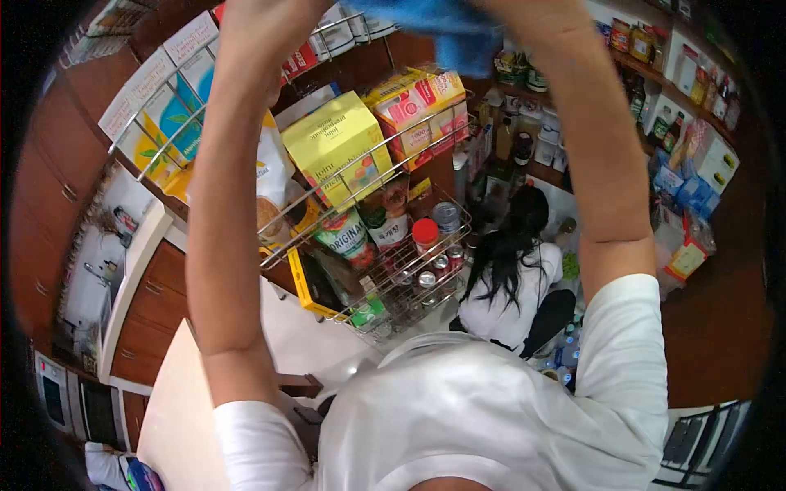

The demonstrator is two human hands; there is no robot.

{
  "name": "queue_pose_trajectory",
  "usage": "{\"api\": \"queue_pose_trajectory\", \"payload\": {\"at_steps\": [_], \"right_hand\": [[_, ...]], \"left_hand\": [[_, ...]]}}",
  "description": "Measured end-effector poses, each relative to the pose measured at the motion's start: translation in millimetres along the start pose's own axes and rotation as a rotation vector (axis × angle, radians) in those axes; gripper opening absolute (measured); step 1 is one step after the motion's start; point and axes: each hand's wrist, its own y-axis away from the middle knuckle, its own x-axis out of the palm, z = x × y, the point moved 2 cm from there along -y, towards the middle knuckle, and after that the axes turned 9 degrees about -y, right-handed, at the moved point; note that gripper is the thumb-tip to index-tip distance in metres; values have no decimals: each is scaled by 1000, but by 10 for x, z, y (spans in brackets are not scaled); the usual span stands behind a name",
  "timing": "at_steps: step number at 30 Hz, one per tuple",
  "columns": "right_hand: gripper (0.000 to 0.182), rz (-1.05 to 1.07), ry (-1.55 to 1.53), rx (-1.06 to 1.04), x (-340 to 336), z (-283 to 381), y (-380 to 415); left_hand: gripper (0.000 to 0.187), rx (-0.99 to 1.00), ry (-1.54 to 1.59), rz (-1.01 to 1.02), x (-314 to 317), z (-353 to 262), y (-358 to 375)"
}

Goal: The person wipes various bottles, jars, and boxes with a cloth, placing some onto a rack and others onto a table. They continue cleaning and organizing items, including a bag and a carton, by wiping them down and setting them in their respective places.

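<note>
Both my arms reach up past the top of the view. My left hand [274, 18] is cut off by the top edge, in front of the wire rack; its fingers do not show. My right hand [528, 15] is cut off there too. From beside it hangs a blue cloth [467, 45], bunched and stretching left between the hands. Its upper part is out of view. Nearest below are a yellow box [336, 146] and a pink and yellow box [422, 110] in the wire rack [393, 151].
Lower rack shelves hold bags, cans and a red-lidded jar [425, 234]. A person [516, 286] in white crouches below, near the shelves of bottles [667, 123] at right. A counter [135, 213] with a sink stands at left. A pale tabletop [184, 409] lies lower left.
</note>
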Motion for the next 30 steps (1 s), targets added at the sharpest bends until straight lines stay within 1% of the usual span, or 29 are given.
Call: {"api": "queue_pose_trajectory", "payload": {"at_steps": [1, 2, 3, 4, 5, 6, 8, 9, 10, 12, 13, 14, 16, 17, 18, 19, 20, 22, 24, 25, 26, 28, 29, 30], "right_hand": [[16, -56, 83, -81, 192, -38, -41], [12, -109, 161, -160, 428, -78, -114], [12, -111, 162, -162, 573, -35, -160], [12, -102, 165, -81, 700, 24, -192], [13, -92, 167, 3, 803, 88, -205], [13, -91, 165, 1, 891, 152, -205], [14, -289, 271, -15, 976, 261, -202], [17, -195, 105, 59, 982, 273, -203], [17, -189, 138, 62, 1000, 323, -164], [34, -436, -78, 132, 1055, 394, -12], [40, -500, -101, 106, 1073, 410, 40], [40, -495, -56, 101, 1078, 446, 111], [41, -655, -640, 376, 1109, 436, 296], [41, -652, -612, 370, 1103, 457, 407], [45, -689, -541, 491, 1095, 462, 543], [50, -725, -472, 611, 1086, 495, 637], [50, -717, -463, 609, 1064, 599, 686], [46, -348, -7, 410, 1077, 949, 764], [42, 127, 60, 402, 1310, 1285, 899], [37, 376, -16, 569, 1447, 1315, 1048], [32, 627, -93, 734, 1568, 1331, 1247], [27, 560, -22, 871, 1611, 1251, 1475], [27, 567, -22, 877, 1640, 1219, 1545], [26, 572, -41, 995, 1667, 1159, 1611]], "left_hand": [[55, 13, -4, 9, -42, 144, 64], [51, 90, 281, 78, -79, 290, 143], [47, 160, 567, 142, -145, 424, 219], [42, 227, 856, 201, -257, 515, 270], [40, -85, 1045, 211, -379, 693, 192], [40, -85, 1045, 209, -366, 672, 226], [61, 205, 384, -431, -452, 615, 293], [62, 244, 19, -463, -565, 609, 351], [62, 286, -330, -486, -724, 620, 434], [61, 206, -380, -351, -918, 779, 640], [64, 178, -350, -327, -893, 701, 760], [67, 149, -324, -307, -901, 631, 907], [68, -106, -100, -227, -856, 872, 1407], [68, -340, -248, -97, -743, 564, 1569], [73, -318, -163, -96, -757, 986, 1937], [71, -503, 108, -12, -624, 1118, 2169], [69, -688, 380, 75, -473, 1147, 2347], [72, -877, 464, 351, -275, 1117, 2581], [72, -1023, 716, 179, -106, 957, 2772], [69, -1127, 544, 312, -164, 859, 2802], [69, -1139, 554, 318, -139, 881, 2828], [51, -436, -83, 573, -9, 935, 2747], [55, -344, -161, 494, 58, 996, 2813], [55, -350, -155, 500, 77, 920, 2809]]}}
